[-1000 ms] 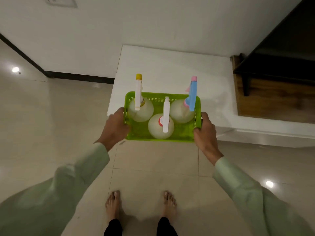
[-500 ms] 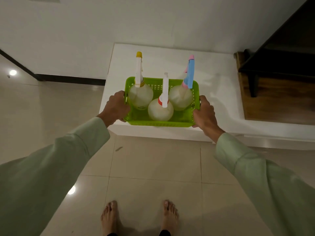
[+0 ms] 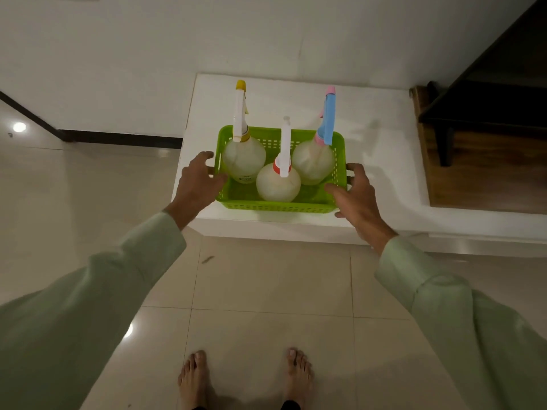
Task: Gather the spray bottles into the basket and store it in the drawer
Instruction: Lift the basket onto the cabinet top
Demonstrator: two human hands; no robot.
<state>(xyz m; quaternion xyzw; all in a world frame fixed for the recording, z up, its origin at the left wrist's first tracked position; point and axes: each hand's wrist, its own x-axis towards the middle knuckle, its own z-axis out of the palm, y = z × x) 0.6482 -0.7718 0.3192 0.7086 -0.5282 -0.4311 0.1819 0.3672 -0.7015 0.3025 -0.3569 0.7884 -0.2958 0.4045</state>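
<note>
A person looks down at a low white platform [image 3: 384, 161] against a wall, bare feet on a tiled floor [image 3: 266, 276]. A green basket [image 3: 275, 206] sits on the platform at its front edge, toward the front-left corner.

The left hand [image 3: 196, 184] is spread at the basket's left side, fingers loose and closing on nothing, thumb touching or just beside the rim. Inside the basket three spray bottles stand upright and close together: one with a yellow-tipped nozzle [image 3: 244, 161] at the back left, one with a red collar and white nozzle [image 3: 278, 184] at the front middle, and one with a blue and pink nozzle [image 3: 313, 164] at the back right. The right hand [image 3: 356, 196] is spread too, at the right side near a small side handle, gripping nothing.

No drawer can be seen from here. The likely risks: the tall, top-heavy bottles tipping if the basket is lifted unevenly, or the basket, so near the edge, getting nudged off onto the floor.
</note>
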